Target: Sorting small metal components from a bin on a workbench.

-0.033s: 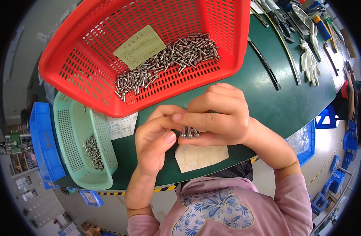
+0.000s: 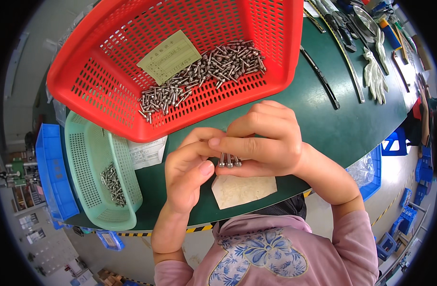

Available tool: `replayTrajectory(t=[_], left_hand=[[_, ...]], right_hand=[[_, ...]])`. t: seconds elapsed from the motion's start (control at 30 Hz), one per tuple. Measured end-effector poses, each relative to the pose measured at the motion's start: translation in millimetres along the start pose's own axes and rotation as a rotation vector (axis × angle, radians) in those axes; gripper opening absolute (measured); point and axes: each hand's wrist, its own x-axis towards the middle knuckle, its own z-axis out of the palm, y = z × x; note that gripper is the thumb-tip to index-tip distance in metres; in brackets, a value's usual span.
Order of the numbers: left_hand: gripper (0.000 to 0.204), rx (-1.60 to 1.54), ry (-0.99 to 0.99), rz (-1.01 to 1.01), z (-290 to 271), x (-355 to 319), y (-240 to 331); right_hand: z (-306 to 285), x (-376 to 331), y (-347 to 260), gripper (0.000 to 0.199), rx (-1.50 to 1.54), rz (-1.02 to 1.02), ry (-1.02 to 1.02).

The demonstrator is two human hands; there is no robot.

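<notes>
In front of my chest my two hands meet. Between the thumb and fingers of my right hand [image 2: 273, 138] are a few small silver metal screws [image 2: 230, 163], their round heads pointing down toward me. My left hand [image 2: 184, 167] is curled against the right one's fingers. Its thumb stands a little off the screws, and its fingertips are hidden, so I cannot make out what they hold. Beyond my hands, a tilted red perforated basket [image 2: 218, 102] holds a heap of similar screws [image 2: 204, 71] and a yellowish paper card [image 2: 169, 57].
Below my hands a worn pale sheet [image 2: 244, 191] lies on the green table [image 2: 318, 138]. To the left are a light green basket [image 2: 132, 181] with more metal pieces, a blue bin [image 2: 54, 171] and papers [image 2: 149, 153]. Rightward lie a black rod-like tool [image 2: 319, 76], a metal ruler [image 2: 347, 62] and white gloves [image 2: 375, 76].
My left hand, thumb included, has shifted very slightly to the right. My right hand and the screws look the same.
</notes>
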Motion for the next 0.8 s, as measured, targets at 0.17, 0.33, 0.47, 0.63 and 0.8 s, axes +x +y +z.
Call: replayTrajectory(t=[0.17, 0.33, 0.47, 0.63, 0.8], left_hand=[[0.022, -0.028, -0.019, 0.017, 4.7, -2.8, -2.4], [0.014, -0.050, -0.001, -0.016, 7.7, -3.1, -5.5], [0.014, -0.048, -0.021, -0.043, 5.7, -4.3, -3.9], [0.013, -0.014, 0.008, -0.039, 6.7, -4.5, -2.6], [0.013, 0.041, 0.003, -0.022, 6.8, -4.2, -2.3]], right_hand=[[4.4, -0.3, 0.1, 0.035, -0.019, -0.043, 0.015], [5.5, -2.4, 1.1, 0.035, -0.046, -0.065, 0.000], [9.2, -4.4, 3.1, 0.044, -0.053, -0.014, 0.049], [8.4, -4.9, 3.5, 0.043, -0.055, 0.001, 0.037], [7.2, -4.6, 2.4, 0.041, -0.052, 0.015, 0.030]])
